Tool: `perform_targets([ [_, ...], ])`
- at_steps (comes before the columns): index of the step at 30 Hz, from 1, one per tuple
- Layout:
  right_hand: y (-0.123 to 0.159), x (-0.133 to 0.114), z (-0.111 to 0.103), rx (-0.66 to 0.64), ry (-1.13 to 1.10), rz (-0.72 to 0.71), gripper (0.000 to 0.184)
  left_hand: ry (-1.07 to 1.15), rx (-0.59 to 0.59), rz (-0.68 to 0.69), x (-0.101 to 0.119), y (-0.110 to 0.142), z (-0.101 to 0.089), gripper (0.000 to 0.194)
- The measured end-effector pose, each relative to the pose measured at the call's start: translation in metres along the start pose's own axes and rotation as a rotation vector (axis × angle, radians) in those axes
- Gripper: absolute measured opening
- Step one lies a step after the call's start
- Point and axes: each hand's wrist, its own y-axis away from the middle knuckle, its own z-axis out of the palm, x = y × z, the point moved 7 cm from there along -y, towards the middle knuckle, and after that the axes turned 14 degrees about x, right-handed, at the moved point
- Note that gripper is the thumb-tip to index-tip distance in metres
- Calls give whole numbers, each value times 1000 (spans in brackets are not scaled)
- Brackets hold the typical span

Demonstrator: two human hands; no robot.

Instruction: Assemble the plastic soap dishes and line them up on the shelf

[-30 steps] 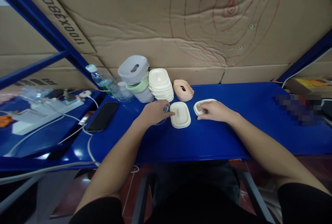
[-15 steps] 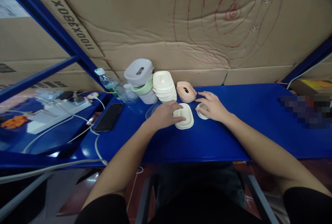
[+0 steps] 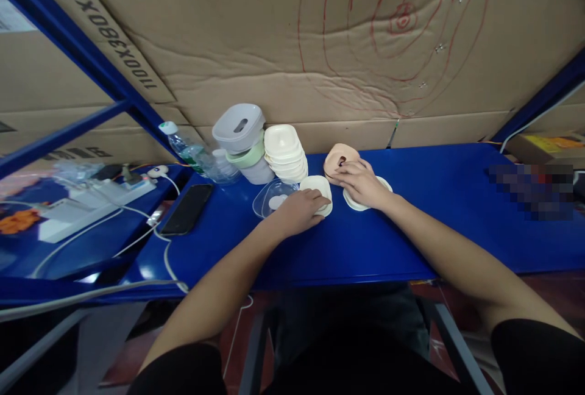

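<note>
My left hand is over a cream lid, its curled fingers and thumb closing on the middle. The lid's centre is hidden by the fingers. My right hand has its fingers on a peach-coloured lid with an oval slot, gripping its near right side. Under the right palm and wrist lies another cream lid, partly covered. A clear plastic lid with a round pale centre lies left of the left hand.
Behind the left hand rises a stack of cream lids. Left of it stand stacked containers with a grey slotted top, then a leaning clear bottle. A phone and power strip lie farther left. Cardboard walls the back.
My right hand has moved left and onto the peach lid, which has shifted right and turned. The left hand's fingers have drawn closer over the cream lid. The view has shifted slightly.
</note>
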Motion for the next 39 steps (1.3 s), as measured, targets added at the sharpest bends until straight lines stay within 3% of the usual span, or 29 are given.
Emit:
perform_targets([
  [6, -4, 10, -28, 287, -146, 112, 31, -75, 0, -34, -6, -1, 0, 34],
  [12, 1, 11, -83, 578, -167, 248, 23, -163, -7, -96, -11, -5, 4, 37],
  [16, 14, 43, -119, 741, -280, 460, 12, -219, -8, -161, -12, -7, 3, 34],
  [19, 24, 75, -139, 878, -432, 603, 29, -274, 11, -227, -13, -6, -1, 31],
  [21, 25, 90, -144, 900, -552, 657, 39, -291, 36, -263, -14, -6, -3, 31],
  [24, 24, 99, -141, 830, -626, 704, 43, -277, 74, -272, -12, -6, -5, 28],
  [26, 21, 93, -137, 678, -577, 674, 41, -247, 93, -256, -9, -6, -5, 28],
  [30, 20, 67, -115, 85, -428, 506, 57, -186, 130, -211, -2, -6, -6, 37],
  [33, 35, 71, -105, -214, -238, 439, 74, -166, 162, -168, 6, -5, -11, 40],
  [36, 46, 96, -100, -326, -62, 450, 73, -161, 164, -143, 13, -8, -18, 41],
  [39, 54, 114, -93, -399, -124, 513, 47, -145, 121, -122, 24, -17, -20, 42],
])
